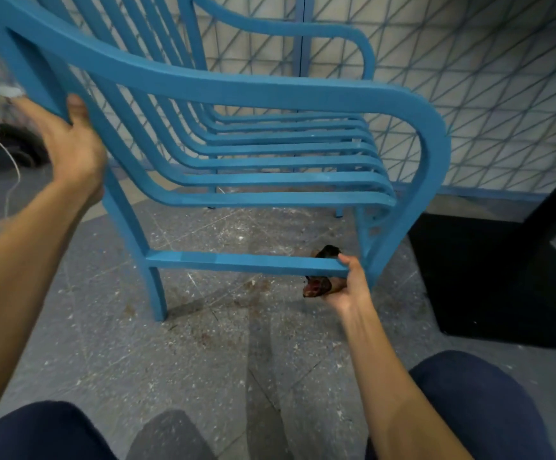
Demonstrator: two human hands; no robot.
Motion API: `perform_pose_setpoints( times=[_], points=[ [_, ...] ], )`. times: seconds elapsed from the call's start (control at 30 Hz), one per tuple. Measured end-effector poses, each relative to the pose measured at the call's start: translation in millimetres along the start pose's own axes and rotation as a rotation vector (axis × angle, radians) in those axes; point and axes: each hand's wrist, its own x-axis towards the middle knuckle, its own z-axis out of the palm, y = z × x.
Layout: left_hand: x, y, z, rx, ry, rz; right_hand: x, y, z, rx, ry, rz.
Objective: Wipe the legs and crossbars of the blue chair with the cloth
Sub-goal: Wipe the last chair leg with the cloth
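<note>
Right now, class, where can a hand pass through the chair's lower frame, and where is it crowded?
Free: between seat slats and crossbar; floor under the crossbar. Crowded: crossbar's right end, where the right hand grips the cloth.

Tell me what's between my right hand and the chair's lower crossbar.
The dark cloth. The head view shows the right hand holding it behind the crossbar, bunches showing above and below the bar, thumb hooked over the top.

Blue chair matt painted finish, cloth dark crumpled fabric, floor speckled grey stone, stained
</note>
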Motion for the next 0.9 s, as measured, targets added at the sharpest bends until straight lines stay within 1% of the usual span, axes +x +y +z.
perform_pose_setpoints(
  times=[0.03, 0.1, 0.13, 0.23, 0.3, 0.37, 0.4, 0.47, 0.5, 0.53, 0.6, 0.67, 0.7, 0.8, 0.83, 0.9],
  points=[
    [-16.5, 20.6, 1.3, -0.091, -0.075, 0.036, 0.4, -4.3, -2.2, -0.002, 0.022, -0.013],
    [-38.5, 34.6, 5.6, -0.050, -0.167, 0.063, 2.7, -11.3, -6.2, -0.014, 0.055, -0.031],
    [-46.1, 43.2, 4.6, -0.049, -0.163, 0.073, 5.2, -14.4, -8.7, -0.004, 0.068, -0.039],
    [-48.3, 48.9, 7.4, -0.089, -0.189, 0.023, 7.7, -18.4, -9.2, 0.007, 0.050, -0.052],
    [-53.2, 57.2, 3.3, -0.039, -0.179, 0.031, 3.7, -15.3, -9.3, -0.004, 0.036, -0.083],
    [-58.7, 60.2, 0.8, 0.028, -0.200, 0.016, 0.2, -7.5, -11.2, -0.071, 0.027, -0.092],
    [-66.8, 58.5, -1.8, 0.118, -0.205, -0.026, -2.1, -1.1, -13.7, -0.127, 0.007, -0.059],
    [-94.1, 47.6, -7.6, 0.317, -0.230, -0.197, -10.9, 8.5, -17.2, -0.240, -0.066, 0.035],
    [-111.9, 34.3, -10.9, 0.374, -0.264, -0.281, -14.2, 13.3, -18.2, -0.280, -0.105, 0.093],
    [-131.7, 21.5, -14.6, 0.405, -0.307, -0.351, -14.1, 18.3, -19.6, -0.320, -0.133, 0.137],
    [-167.9, -9.1, -23.8, 0.406, -0.395, -0.428, -14.3, 26.7, -19.6, -0.392, -0.161, 0.171],
    [-195.0, -32.8, -34.6, 0.374, -0.465, -0.510, -12.6, 34.6, -18.0, -0.447, -0.144, 0.190],
    [-206.4, -42.9, -40.9, 0.359, -0.530, -0.553, -11.5, 39.9, -17.4, -0.453, -0.138, 0.209],
    [-238.5, -61.5, -62.4, 0.344, -0.895, -0.640, -7.6, 53.1, -15.5, -0.505, -0.110, 0.241],
    [-245.4, -63.2, -67.1, 0.337, -0.970, -0.672, -10.0, 56.0, -12.9, -0.551, -0.115, 0.239],
    [-251.3, -65.0, -66.3, 0.286, -1.041, -0.779, -14.9, 61.2, -5.1, -0.641, -0.169, 0.262]
  ],
)
